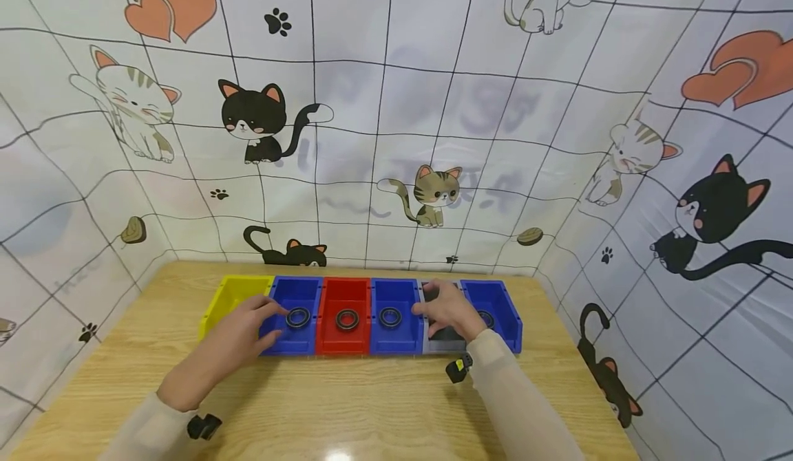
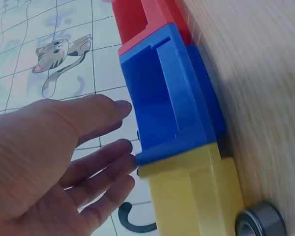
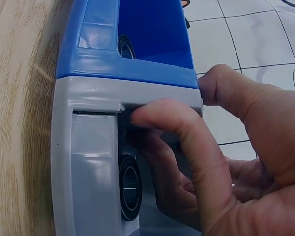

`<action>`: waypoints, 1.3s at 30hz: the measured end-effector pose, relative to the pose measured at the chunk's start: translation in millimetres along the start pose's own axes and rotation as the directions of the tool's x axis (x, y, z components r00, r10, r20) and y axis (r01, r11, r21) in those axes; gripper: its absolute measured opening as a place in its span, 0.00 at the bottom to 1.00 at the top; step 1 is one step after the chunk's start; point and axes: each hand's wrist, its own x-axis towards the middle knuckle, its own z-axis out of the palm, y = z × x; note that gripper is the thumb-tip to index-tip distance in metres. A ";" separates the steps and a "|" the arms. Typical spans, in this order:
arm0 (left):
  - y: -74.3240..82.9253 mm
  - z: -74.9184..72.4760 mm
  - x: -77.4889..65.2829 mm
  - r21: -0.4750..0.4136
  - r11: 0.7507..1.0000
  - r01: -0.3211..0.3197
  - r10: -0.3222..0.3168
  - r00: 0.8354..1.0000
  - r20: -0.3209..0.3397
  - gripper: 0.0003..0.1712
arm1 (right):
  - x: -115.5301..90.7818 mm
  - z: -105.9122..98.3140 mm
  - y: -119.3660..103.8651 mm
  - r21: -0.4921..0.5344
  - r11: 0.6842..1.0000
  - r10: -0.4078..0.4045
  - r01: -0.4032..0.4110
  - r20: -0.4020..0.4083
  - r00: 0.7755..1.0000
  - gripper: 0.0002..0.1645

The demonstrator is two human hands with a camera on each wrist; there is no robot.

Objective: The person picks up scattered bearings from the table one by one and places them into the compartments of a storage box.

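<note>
A row of open bins holds ring-shaped bearings. My left hand (image 1: 248,327) is above the yellow bin (image 1: 238,289) and the left blue bin (image 1: 291,344), fingers apart, fingertips near the bearing (image 1: 298,318) there. Nothing is in this hand in the left wrist view. My right hand (image 1: 451,308) reaches over the grey bin (image 1: 442,345), fingers bent and nothing visibly held. In the right wrist view, a bearing (image 3: 131,188) stands inside the grey bin beside those fingers. The thumb is right at the rim bordering the middle blue bin (image 3: 137,64).
The red bin (image 1: 347,344) holds a bearing (image 1: 347,320), as does the middle blue bin (image 1: 391,318). Another bearing (image 1: 487,318) lies in the right blue bin (image 1: 504,309). In the left wrist view, a bearing (image 2: 261,221) is on the wooden table (image 1: 347,406) beside the yellow bin.
</note>
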 end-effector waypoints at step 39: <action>-41.5 1.0 -69.7 0.012 0.885 0.466 -0.466 0.883 0.058 0.29 | 4.7 -0.8 6.6 0.022 1.000 0.003 -0.003 -0.003 1.000 0.44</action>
